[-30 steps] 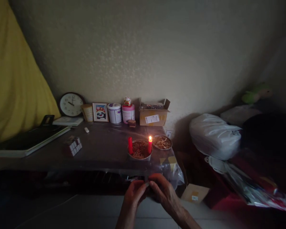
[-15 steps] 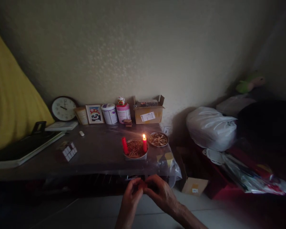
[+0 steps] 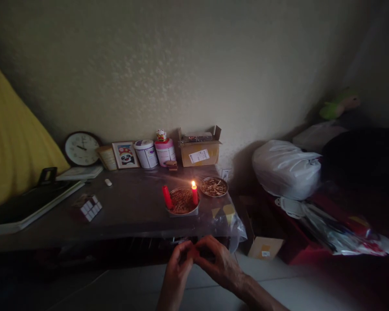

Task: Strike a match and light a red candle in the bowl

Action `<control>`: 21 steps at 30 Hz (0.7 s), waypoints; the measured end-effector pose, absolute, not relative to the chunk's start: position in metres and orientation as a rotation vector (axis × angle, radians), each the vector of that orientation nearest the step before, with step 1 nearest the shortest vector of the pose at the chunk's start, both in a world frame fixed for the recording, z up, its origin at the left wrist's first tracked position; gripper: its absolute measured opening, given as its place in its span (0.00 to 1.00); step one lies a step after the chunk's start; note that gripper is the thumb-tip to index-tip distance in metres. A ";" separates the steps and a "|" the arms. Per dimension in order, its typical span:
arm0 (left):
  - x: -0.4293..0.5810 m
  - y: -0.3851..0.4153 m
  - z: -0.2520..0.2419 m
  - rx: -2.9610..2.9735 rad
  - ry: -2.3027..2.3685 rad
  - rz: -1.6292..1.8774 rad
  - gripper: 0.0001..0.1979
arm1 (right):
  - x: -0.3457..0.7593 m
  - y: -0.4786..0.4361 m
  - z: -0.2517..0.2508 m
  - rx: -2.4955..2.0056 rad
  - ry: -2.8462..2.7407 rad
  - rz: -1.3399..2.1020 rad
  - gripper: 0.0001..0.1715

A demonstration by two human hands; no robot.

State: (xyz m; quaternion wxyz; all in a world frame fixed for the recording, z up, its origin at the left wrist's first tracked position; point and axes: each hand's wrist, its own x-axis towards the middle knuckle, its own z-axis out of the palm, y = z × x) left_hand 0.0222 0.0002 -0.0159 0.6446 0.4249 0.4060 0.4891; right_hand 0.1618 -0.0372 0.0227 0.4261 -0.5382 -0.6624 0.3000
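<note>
My left hand point(image 3: 180, 262) and my right hand point(image 3: 218, 262) meet fingertip to fingertip in front of the table edge, low in the view. Both are closed in a pinch around a small dark-red thing point(image 3: 193, 251), mostly covered by the fingers, whose kind I cannot make out. Beyond them on the table stands a round tin point(image 3: 183, 212) filled with brown grains. A lit red candle point(image 3: 195, 196) stands upright at its right side; an unlit red candle point(image 3: 167, 198) leans to the left. Behind it on the right, a round dish point(image 3: 214, 187) holds thin sticks like matches.
Along the wall stand a clock point(image 3: 81, 148), a framed panda picture point(image 3: 126, 155), two tubs and an open cardboard box point(image 3: 199, 152). A puzzle cube point(image 3: 90, 208) sits on the left of the table point(image 3: 126, 203). White bag point(image 3: 287, 170) and red bin lie right.
The view has shifted slightly, so the table things appear a little further left. My hands keep nearly the same pose, fingers still pinched together. The candle flame still burns.
</note>
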 end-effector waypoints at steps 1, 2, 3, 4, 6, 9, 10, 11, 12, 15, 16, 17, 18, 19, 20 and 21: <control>0.022 0.000 -0.015 0.956 0.930 1.117 0.15 | 0.162 -0.037 0.023 -1.345 -1.653 0.752 0.09; 0.022 -0.001 -0.014 0.942 0.933 1.116 0.15 | 0.162 -0.037 0.023 -1.347 -1.652 0.752 0.09; 0.022 -0.001 -0.013 0.930 0.936 1.115 0.16 | 0.162 -0.037 0.023 -1.352 -1.652 0.749 0.09; 0.022 -0.002 -0.012 0.923 0.932 1.113 0.16 | 0.163 -0.036 0.023 -1.358 -1.653 0.748 0.09; 0.021 -0.003 -0.009 0.930 0.908 1.100 0.17 | 0.163 -0.036 0.023 -1.365 -1.653 0.748 0.09; 0.021 -0.004 -0.005 0.937 0.920 1.097 0.16 | 0.165 -0.035 0.023 -1.368 -1.655 0.748 0.09; 0.021 -0.004 -0.004 0.939 0.930 1.095 0.15 | 0.165 -0.035 0.023 -1.369 -1.658 0.746 0.09; 0.021 -0.004 -0.003 0.940 0.940 1.095 0.15 | 0.166 -0.035 0.023 -1.373 -1.661 0.745 0.09; 0.022 -0.004 -0.003 0.945 0.942 1.091 0.15 | 0.166 -0.034 0.022 -1.375 -1.663 0.748 0.09; 0.022 -0.004 -0.005 0.950 0.944 1.081 0.15 | 0.165 -0.035 0.019 -1.369 -1.645 0.770 0.09; 0.022 -0.004 -0.006 0.954 0.946 1.080 0.15 | 0.164 -0.036 0.018 -1.362 -1.639 0.778 0.09; 0.022 -0.004 -0.006 0.959 0.947 1.077 0.15 | 0.163 -0.036 0.017 -1.353 -1.638 0.782 0.09; 0.021 -0.004 -0.007 0.967 0.946 1.074 0.15 | 0.163 -0.036 0.017 -1.345 -1.644 0.784 0.09; 0.020 -0.004 -0.007 0.975 0.944 1.075 0.15 | 0.164 -0.036 0.018 -1.341 -1.654 0.776 0.10; 0.020 -0.004 -0.007 0.983 0.942 1.076 0.15 | 0.167 -0.034 0.020 -1.346 -1.662 0.760 0.10; 0.019 -0.003 -0.008 0.989 0.944 1.080 0.15 | 0.173 -0.031 0.022 -1.363 -1.662 0.730 0.11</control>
